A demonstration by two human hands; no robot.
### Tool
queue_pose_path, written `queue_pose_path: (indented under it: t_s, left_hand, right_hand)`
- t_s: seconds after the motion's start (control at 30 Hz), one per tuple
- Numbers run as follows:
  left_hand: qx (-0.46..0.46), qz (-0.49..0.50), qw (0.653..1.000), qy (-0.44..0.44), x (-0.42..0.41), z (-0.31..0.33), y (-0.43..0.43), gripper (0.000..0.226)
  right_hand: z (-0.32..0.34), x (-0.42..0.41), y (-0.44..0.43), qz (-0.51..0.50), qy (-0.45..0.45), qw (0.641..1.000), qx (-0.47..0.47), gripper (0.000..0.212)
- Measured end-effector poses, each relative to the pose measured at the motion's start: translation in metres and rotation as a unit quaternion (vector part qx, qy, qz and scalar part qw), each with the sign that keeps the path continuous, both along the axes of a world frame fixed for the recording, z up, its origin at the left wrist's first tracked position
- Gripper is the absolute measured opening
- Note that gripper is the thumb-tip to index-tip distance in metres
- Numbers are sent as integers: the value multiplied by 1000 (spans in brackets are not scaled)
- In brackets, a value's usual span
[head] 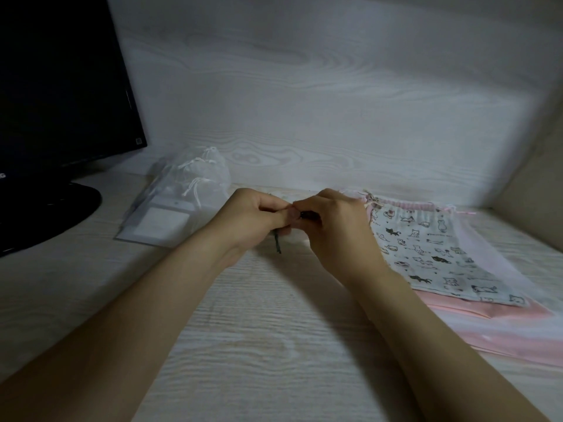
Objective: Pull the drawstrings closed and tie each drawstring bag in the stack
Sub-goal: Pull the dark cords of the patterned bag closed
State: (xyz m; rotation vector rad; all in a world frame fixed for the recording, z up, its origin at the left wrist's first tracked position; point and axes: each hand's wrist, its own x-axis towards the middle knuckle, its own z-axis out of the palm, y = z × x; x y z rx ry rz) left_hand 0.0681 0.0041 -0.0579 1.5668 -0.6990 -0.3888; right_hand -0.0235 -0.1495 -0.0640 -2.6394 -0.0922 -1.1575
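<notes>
Head view: left hand (256, 217) and right hand (332, 222) each pinch a thin dark drawstring (277, 243) just left of the cat-print bag stack (426, 254). Cord looks limp and light; best held short for tying.

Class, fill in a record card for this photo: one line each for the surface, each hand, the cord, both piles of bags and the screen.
surface: pale wood-grain table
left: left hand pinches a dark cord, its end hanging below
right: right hand pinches the same cord, fingertips meeting the left's
left pile: sheer white bags, white drawstrings, tops look gathered
right pile: cat-print bag flat on pink bags
screen: dark monitor, far left
</notes>
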Motion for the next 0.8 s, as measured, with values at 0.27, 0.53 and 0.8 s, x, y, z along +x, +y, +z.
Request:
queue_pose_path:
  t_s: [0.27,0.53,0.8]
  left_hand:
    - [-4,11,1000,-7,0,1,-1,12]
    - [14,-17,999,-35,-3,4,-1,22]
    - [19,58,994,-95,-3,1,-2,17]
  right_hand:
    - [2,-1,5,0,-10,1000,20,14]
    - [1,-2,-2,-6,-11,1000,11,20]
    - [-1,1,0,-25,-19,999,-20,19]
